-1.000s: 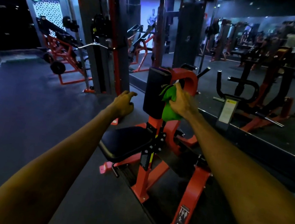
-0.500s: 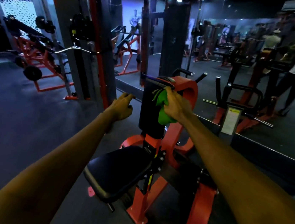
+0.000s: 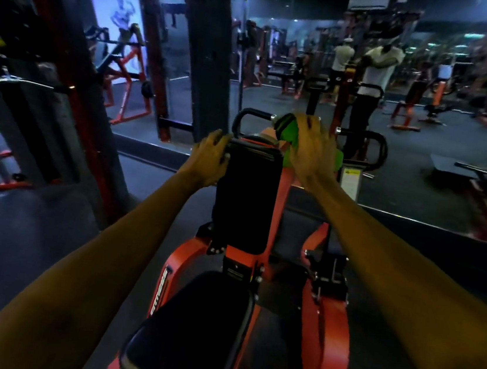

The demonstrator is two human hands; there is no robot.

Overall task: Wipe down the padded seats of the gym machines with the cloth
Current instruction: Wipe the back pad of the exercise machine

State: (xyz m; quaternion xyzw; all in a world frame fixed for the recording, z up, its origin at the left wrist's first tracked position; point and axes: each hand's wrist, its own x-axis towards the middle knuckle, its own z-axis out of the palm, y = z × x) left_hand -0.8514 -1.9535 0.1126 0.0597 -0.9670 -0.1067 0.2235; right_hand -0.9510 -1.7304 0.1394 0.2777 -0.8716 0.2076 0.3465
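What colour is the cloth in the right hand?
The cloth is bright green, seen best in head view.

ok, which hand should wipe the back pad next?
Right. The right hand grips the green cloth beside the back pad top; the left hand has no cloth, just sits at its left edge.

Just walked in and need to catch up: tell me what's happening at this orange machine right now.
A person is cleaning an orange gym machine in a dim gym. The right hand holds a green cloth up at the top of the machine, just behind the upright black back pad. The hand is motion-blurred. The left hand holds the back pad's upper left edge. Lower down, nothing touches the black seat pad.
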